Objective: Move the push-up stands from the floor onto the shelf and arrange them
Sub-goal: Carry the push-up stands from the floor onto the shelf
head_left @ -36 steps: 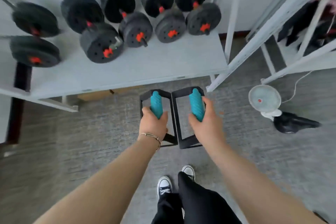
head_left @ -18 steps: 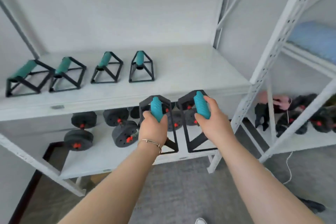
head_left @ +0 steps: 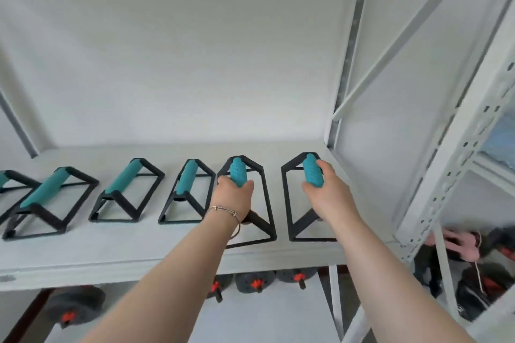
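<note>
Two push-up stands with black frames and teal grips are at the right end of the white shelf (head_left: 111, 256). My left hand (head_left: 234, 199) is closed around the grip of the left stand (head_left: 264, 198). My right hand (head_left: 326, 192) grips the right stand (head_left: 287, 203). Both frames look to be on or just above the shelf surface; I cannot tell if they touch it. To their left, a row of several matching stands (head_left: 189, 192) sits on the same shelf.
A white upright post (head_left: 334, 131) and diagonal brace bound the shelf on the right. Black dumbbells with red collars (head_left: 256, 282) lie on the lower shelf. Dark and pink items (head_left: 471, 242) fill the neighbouring rack at lower right.
Both hands rose from near the floor to the upper shelf, carrying the two stands. The stands have moved apart and now sit to the right of the row.
</note>
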